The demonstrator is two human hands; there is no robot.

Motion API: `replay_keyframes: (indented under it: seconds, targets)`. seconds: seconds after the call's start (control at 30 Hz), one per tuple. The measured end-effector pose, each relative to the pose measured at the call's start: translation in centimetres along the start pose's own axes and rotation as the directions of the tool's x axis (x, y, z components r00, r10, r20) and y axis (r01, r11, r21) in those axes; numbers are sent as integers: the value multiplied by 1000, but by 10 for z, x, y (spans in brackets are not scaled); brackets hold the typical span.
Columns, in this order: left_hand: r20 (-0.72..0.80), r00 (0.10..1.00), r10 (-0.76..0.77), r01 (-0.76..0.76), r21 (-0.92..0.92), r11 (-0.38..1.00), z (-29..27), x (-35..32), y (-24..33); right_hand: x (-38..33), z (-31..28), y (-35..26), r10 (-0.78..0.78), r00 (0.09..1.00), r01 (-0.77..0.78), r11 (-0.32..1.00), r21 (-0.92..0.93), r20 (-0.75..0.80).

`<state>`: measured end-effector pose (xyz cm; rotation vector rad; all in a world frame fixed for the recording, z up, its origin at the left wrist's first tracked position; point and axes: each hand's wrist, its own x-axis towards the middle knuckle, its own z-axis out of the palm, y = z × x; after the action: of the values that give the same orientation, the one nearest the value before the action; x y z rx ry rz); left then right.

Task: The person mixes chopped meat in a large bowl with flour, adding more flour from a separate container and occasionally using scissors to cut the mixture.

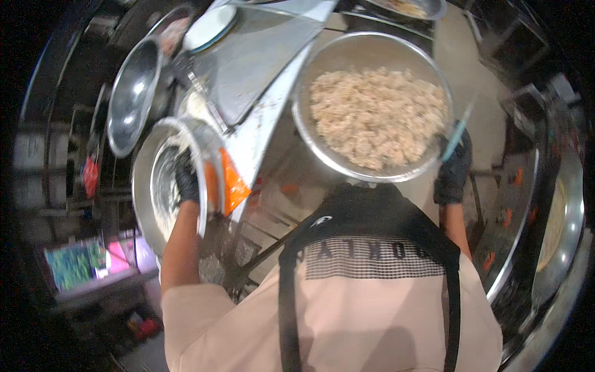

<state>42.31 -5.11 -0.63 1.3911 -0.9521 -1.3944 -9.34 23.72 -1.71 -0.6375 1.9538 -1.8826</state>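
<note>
My left hand [186, 180], in a black glove, reaches down into a deep metal bowl [141, 180] at the left. White, floury or pasty stuff [166, 214] coats the bowl's inside; my fingers are blurred and partly hidden there. My right hand [455, 162], also gloved in black, is at the right rim of a large metal bowl [302, 124]. A thin, light-blue stick-like tool [456, 141] is gripped in it, its kind unclear from blur. Pale, crumbly ground mixture [378, 115] fills much of the large bowl, which stands close in front of my apron [372, 208].
A metal tray [260, 59] lies on the white surface beyond the left bowl, with a white round dish [211, 28] at its far end. An orange packet [234, 183] touches the left bowl's side. Another metal bowl [133, 96] tilts farther left. A wide pan [558, 223] stands at far right.
</note>
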Motion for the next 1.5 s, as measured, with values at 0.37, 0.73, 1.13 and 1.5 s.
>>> replay_keyframes:
  seconds: [0.37,0.73,1.13,1.5]
  targets:
    - [241,956,170,-132,-166,977,8,-13,83,7,0,14,108,989,-78,964,253,-105]
    - [649,760,19,-204,211,956,255,-77,126,7,0,19,99,989,-64,954,294,-106]
    - [903,426,61,-764,323,558,431,-45,74,9,0,22,17,998,3,950,313,-61]
    - [906,422,-19,-605,298,738,407,-102,55,8,-1,19,72,995,-49,957,285,-71]
